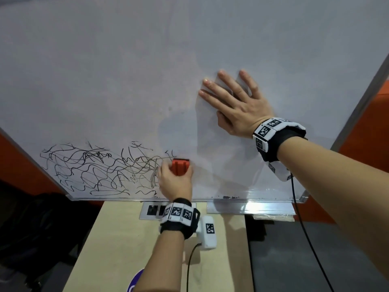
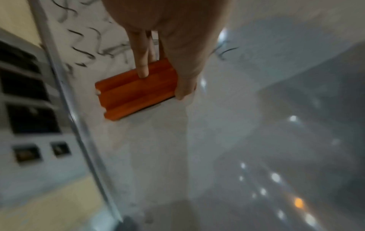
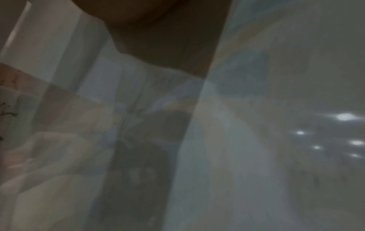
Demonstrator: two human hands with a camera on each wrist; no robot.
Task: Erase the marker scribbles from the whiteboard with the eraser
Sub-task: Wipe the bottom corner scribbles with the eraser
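While the right hand [image 1: 237, 106] is pressing flat with straight fingers on the whiteboard [image 1: 126, 70], the left hand [image 1: 175, 182] is gripping the orange eraser [image 1: 180, 167], its long axis upright, with the scribbles [image 1: 94, 169] lying just to its left.

Head view looking forward and down at the whiteboard [image 1: 147, 70], left wrist view close along fingers [image 2: 143, 62] onto the same scribbled [image 2: 82, 53] corner, right wrist view pressed near the board, blurred.
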